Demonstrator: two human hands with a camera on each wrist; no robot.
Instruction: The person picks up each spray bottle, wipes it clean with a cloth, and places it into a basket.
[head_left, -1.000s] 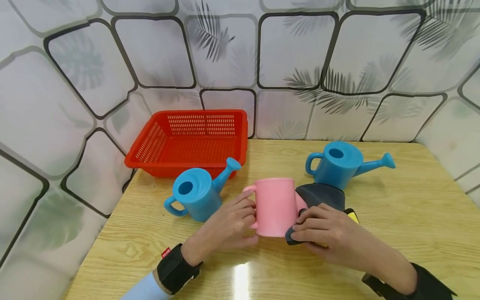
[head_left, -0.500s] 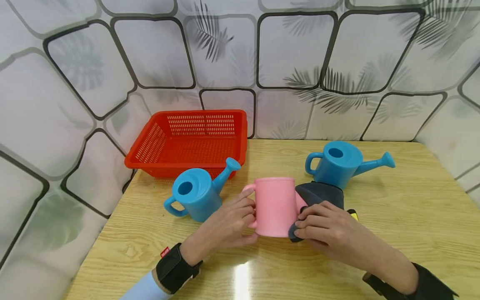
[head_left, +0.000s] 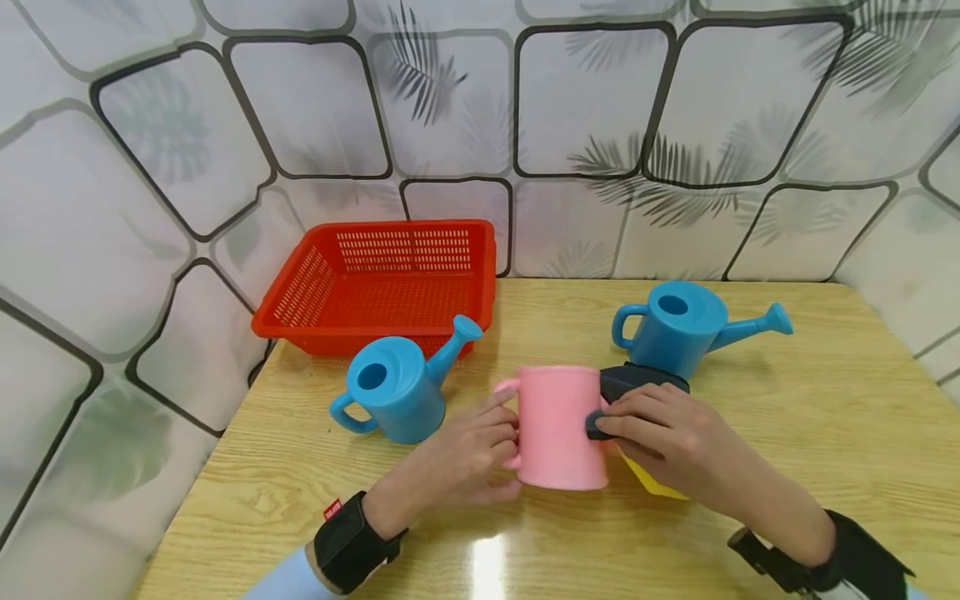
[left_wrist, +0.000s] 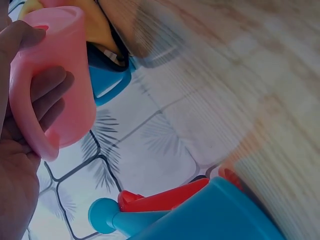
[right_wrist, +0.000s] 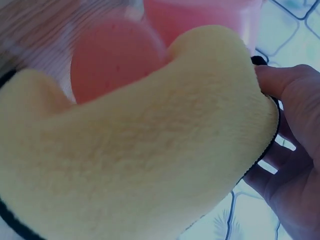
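Observation:
A pink watering can [head_left: 561,433] is held off the table by its handle in my left hand [head_left: 461,454]. In the left wrist view, fingers pass through the loop of the handle and the thumb lies over its top. My right hand [head_left: 675,433] pinches a cloth [head_left: 633,380], dark grey on one face and yellow on the other, with black edging. A corner of it lies against the can's right side. The right wrist view has the yellow face [right_wrist: 135,150] spread broadly, with the can's pink sprinkler head [right_wrist: 112,65] behind it. In the head view, the spout is mostly hidden.
A blue watering can [head_left: 393,392] stands left of the pink one, its spout pointing right. Another blue watering can [head_left: 678,329] is farther back on the right. Behind, at the left, sits a red perforated basket [head_left: 382,329]. A patterned curtain [head_left: 592,100] borders the wooden table [head_left: 810,400].
My right hand has brought the cloth's corner upward along the can's side, and more yellow shows beneath. The pink watering can has shifted slightly right and toward me.

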